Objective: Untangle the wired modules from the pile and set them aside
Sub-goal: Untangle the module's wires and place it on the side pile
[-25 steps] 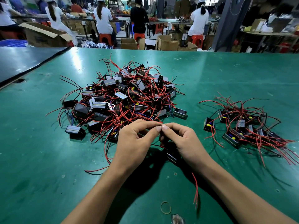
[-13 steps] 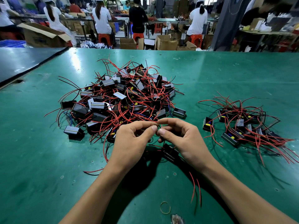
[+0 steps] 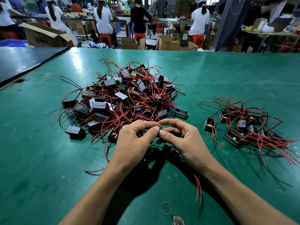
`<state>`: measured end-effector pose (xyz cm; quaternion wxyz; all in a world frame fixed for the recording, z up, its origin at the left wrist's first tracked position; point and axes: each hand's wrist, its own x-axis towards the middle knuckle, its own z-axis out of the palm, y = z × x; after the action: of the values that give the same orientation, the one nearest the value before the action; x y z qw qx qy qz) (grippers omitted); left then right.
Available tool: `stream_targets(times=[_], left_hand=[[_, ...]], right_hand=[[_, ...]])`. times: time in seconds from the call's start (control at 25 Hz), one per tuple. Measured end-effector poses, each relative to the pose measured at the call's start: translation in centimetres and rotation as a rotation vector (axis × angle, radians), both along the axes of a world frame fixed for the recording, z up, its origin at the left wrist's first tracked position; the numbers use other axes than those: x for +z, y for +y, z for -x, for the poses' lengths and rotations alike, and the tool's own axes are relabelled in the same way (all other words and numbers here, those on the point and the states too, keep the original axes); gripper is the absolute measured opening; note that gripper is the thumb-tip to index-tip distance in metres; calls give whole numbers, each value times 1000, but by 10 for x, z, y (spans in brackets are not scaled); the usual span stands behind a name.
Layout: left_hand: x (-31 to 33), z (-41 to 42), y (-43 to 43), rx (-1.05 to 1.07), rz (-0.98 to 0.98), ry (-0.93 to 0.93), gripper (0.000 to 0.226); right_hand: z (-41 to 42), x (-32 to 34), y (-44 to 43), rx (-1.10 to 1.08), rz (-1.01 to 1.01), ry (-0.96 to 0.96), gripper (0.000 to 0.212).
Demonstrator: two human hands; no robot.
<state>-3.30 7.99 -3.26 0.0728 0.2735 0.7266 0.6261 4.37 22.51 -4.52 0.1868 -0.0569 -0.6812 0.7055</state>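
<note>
A big tangled pile of black modules with red wires (image 3: 123, 98) lies on the green table (image 3: 40, 151). A smaller heap of separated modules (image 3: 246, 125) sits to the right. My left hand (image 3: 134, 140) and my right hand (image 3: 183, 138) meet just in front of the big pile, thumbs and forefingers pinching a thin wire between them. One black module (image 3: 170, 151) hangs below my right hand, partly hidden by it. Its red wire ends (image 3: 198, 189) trail over the table under my right forearm.
A yellow rubber band (image 3: 166, 208) and a small scrap (image 3: 177, 220) lie near the front edge. A darker table (image 3: 24, 62) joins at the left. Beyond the far edge, people sit at benches among cardboard boxes (image 3: 167, 42).
Both hands have risen slightly and moved a little toward the big pile, still pinching the wire. The module under my right hand has lifted with them.
</note>
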Motion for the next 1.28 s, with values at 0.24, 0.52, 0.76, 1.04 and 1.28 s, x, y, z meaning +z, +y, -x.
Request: stream_targets(times=[0.24, 0.52, 0.76, 1.04, 1.28], left_hand=[[-3, -2, 3, 48, 39, 189, 9], [-4, 0, 3, 80, 111, 474, 11], [-5, 0, 4, 48, 79, 378, 9], [-2, -4, 4, 41, 70, 388, 11], [1, 3, 0, 57, 42, 143, 16]], right_hand=[[-2, 5, 0, -75, -122, -32, 14], [1, 9, -2, -268, -513, -41, 25], [5, 10, -8, -353, -528, -2, 23], [7, 13, -5, -341, -319, -129, 33], [-1, 11, 1, -247, -726, 188, 6]])
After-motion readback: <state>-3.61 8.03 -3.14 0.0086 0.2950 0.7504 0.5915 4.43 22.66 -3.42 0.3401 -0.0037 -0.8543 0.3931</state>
